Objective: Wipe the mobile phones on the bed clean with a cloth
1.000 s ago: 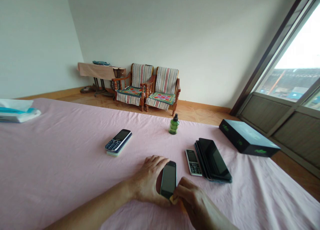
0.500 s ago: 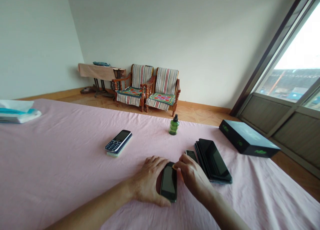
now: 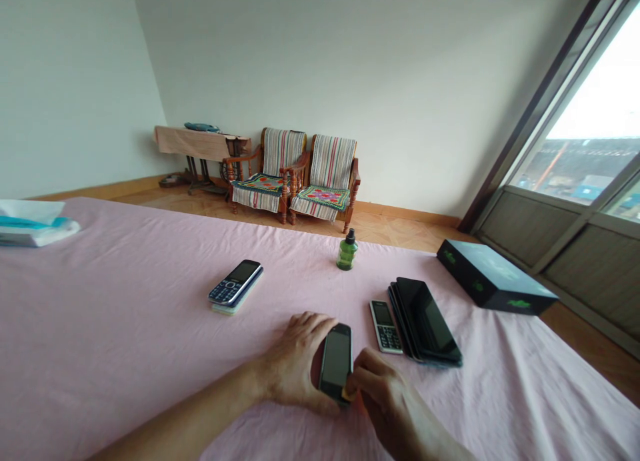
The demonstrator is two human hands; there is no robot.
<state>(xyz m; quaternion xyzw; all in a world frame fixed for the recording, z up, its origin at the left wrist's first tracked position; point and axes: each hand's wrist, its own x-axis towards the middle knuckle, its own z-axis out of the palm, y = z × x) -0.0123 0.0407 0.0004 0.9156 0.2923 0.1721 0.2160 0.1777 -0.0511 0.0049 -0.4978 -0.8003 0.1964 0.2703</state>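
Pink cloth: it [image 3: 150,341] spreads over the whole near area, lightly wrinkled, under everything that lies close to the person.
Room: pale wall [image 3: 390,81] and tan floor [image 3: 400,229] beyond; clock directions run from the handled phone, 12 pointing away from the person.
Far furniture: two wooden chairs [image 3: 323,161] with striped covers between 11 and 12; a cloth-draped side table [image 3: 190,141] at 11.
Window: the glass [image 3: 570,171] lets in bright light at 2, well apart.
Handled phone: it [image 3: 337,355] lies on the pink cloth between the hands, dark-framed, grey screen up, long side pointing roughly to 12.
Left hand: at 9, this hand [image 3: 295,362] curves wide around the handled phone, fingers by its top end, thumb by its bottom end.
Right hand: at 4, this hand [image 3: 384,389] pinches a small orange piece [image 3: 347,393] against the lower right corner.
In the way: the right fingers hide that corner and most of the orange piece.
Nearby, at 2: a silver keypad phone [image 3: 385,326], a stack of black tablets [image 3: 427,317] just beside it, then a black box [image 3: 493,274].
At 12: a green bottle [image 3: 347,253], upright.
At 10: a blue keypad phone [image 3: 235,281] on a paler flat thing [image 3: 227,308]; farther out, a white-and-blue packet [image 3: 35,231].
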